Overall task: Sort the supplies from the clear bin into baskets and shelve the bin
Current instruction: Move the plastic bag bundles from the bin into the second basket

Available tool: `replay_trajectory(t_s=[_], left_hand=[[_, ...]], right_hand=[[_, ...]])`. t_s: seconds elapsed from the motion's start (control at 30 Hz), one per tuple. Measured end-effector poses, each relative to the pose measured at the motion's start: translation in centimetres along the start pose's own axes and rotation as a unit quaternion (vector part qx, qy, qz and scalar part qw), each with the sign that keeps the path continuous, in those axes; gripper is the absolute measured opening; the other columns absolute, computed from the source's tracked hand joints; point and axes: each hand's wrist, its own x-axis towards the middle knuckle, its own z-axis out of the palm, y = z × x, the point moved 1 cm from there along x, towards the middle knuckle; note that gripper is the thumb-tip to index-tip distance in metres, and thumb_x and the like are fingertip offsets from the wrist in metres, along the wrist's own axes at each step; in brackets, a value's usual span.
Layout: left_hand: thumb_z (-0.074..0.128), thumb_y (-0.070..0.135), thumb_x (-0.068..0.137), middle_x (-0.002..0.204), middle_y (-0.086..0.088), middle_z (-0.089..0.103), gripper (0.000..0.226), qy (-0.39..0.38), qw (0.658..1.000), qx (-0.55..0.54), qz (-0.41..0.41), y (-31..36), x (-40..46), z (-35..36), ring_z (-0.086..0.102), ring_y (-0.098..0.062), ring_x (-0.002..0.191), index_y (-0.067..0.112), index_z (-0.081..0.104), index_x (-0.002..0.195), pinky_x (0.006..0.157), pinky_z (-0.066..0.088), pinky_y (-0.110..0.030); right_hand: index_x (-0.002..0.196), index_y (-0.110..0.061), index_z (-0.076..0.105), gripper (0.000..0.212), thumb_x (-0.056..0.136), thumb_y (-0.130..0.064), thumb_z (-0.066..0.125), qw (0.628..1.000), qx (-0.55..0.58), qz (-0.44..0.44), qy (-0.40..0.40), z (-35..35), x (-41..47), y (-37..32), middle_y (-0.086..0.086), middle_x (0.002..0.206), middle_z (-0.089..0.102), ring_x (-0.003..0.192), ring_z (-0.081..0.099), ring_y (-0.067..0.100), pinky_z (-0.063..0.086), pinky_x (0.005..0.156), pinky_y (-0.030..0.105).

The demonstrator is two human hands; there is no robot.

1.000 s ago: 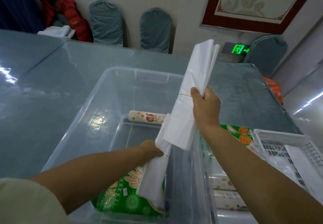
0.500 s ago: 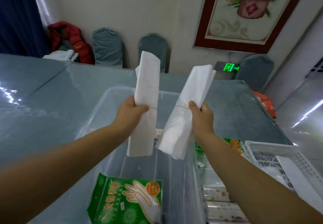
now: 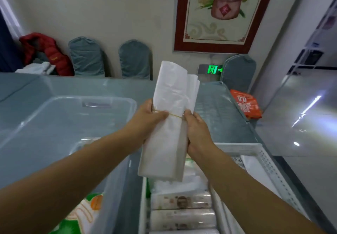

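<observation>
- Bundles of folded white plastic bags (image 3: 170, 124) are hanging upright over the white slatted basket (image 3: 262, 158), right of the clear plastic bin (image 3: 54, 117).
- I am curling my left hand (image 3: 147, 122) and right hand (image 3: 197, 133) around them at the yellow rubber band (image 3: 176, 116).
- They are feeling light, limp and slippery, so gripping at the band seems safest.
- Half a second ago I was holding one bundle in each hand, apart; now I am pressing them together.

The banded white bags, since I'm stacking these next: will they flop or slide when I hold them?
Probably floppy: the white bag bundle is thin folded film. The rubber band likely stops the bags splaying. Likely light and a bit slick; left hand and right hand both grip it.
</observation>
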Motion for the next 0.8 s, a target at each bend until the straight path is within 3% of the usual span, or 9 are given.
replay_trajectory(t_s=[0.07,0.2,0.37,0.5,0.57,0.6,0.7,0.8], left_hand=[[0.058,0.005,0.086,0.113,-0.022,0.06,0.021,0.0,1.0,0.019,-0.004,-0.7,0.4,5.3,0.062,-0.032,0.096,0.008,0.054,0.107,0.081,0.054,-0.042],[0.052,0.01,0.09,0.103,-0.006,0.062,0.019,-0.056,0.998,-0.009,-0.03,-2.6,0.7,16.6,0.064,-0.014,0.084,0.022,0.05,0.105,0.067,0.056,-0.025],[0.041,0.029,0.095,0.112,-0.002,0.057,0.027,-0.086,0.989,0.018,-0.116,-6.2,1.1,27.8,0.058,-0.019,0.097,0.026,0.046,0.121,0.085,0.048,-0.033],[0.047,0.021,0.093,0.11,-0.01,0.058,0.034,-0.11,0.971,-0.006,-0.211,-11.1,-0.3,32.9,0.058,-0.026,0.101,0.016,0.044,0.127,0.096,0.047,-0.04],[0.049,0.012,0.09,0.104,-0.01,0.057,0.027,-0.147,0.955,0.04,-0.255,-13.9,-1.4,34.6,0.057,-0.024,0.096,0.011,0.051,0.116,0.095,0.045,-0.037],[0.049,0.01,0.088,0.105,-0.012,0.058,0.032,-0.17,0.944,0.061,-0.276,-15.1,-2.0,35.4,0.056,-0.023,0.093,0.008,0.05,0.12,0.09,0.045,-0.034],[0.049,0.013,0.088,0.14,-0.014,0.042,0.055,-0.215,0.921,0.148,-0.29,-17.8,-2.9,37.9,0.051,-0.02,0.106,0.008,0.032,0.141,0.08,0.042,-0.022],[0.051,0.01,0.088,0.139,-0.017,0.042,0.051,-0.178,0.919,0.215,-0.278,-18.8,-2.7,40.0,0.051,-0.026,0.109,0.0,0.035,0.135,0.085,0.045,-0.029]], right_hand=[[0.098,-0.012,0.063,0.022,0.096,-0.027,0.047,1.0,0.006,0.012,0.01,-4.8,0.4,-1.2,0.012,0.093,0.07,0.081,0.067,0.024,0.057,0.079,0.042],[0.106,-0.013,0.061,0.032,0.09,-0.039,0.055,0.998,-0.015,0.053,0.024,-15.0,1.3,-3.1,0.012,0.097,0.072,0.083,0.071,0.026,0.058,0.072,0.042],[0.11,-0.006,0.06,0.039,0.076,-0.021,0.072,0.993,-0.071,0.076,0.06,-27.0,1.2,-4.5,0.016,0.098,0.071,0.082,0.07,0.03,0.057,0.066,0.038],[0.094,-0.018,0.063,0.031,0.069,-0.032,0.074,0.966,-0.202,0.081,0.139,-35.3,0.5,-6.0,0.004,0.086,0.073,0.072,0.071,0.02,0.059,0.064,0.037],[0.095,-0.016,0.063,0.03,0.07,-0.029,0.073,0.958,-0.221,0.077,0.165,-38.4,-0.2,-6.6,0.003,0.083,0.072,0.067,0.071,0.016,0.057,0.055,0.031],[0.095,-0.015,0.063,0.028,0.071,-0.026,0.073,0.955,-0.225,0.073,0.179,-39.7,-0.5,-6.7,0.003,0.084,0.071,0.066,0.07,0.016,0.056,0.052,0.028],[0.09,-0.02,0.058,0.023,0.073,-0.024,0.073,0.943,-0.238,0.064,0.223,-42.4,-1.5,-6.8,0.003,0.088,0.068,0.073,0.068,0.017,0.053,0.054,0.028],[0.091,-0.018,0.056,0.024,0.075,-0.023,0.074,0.937,-0.232,0.057,0.254,-44.0,-2.3,-6.2,0.003,0.092,0.066,0.08,0.066,0.019,0.053,0.061,0.03]])
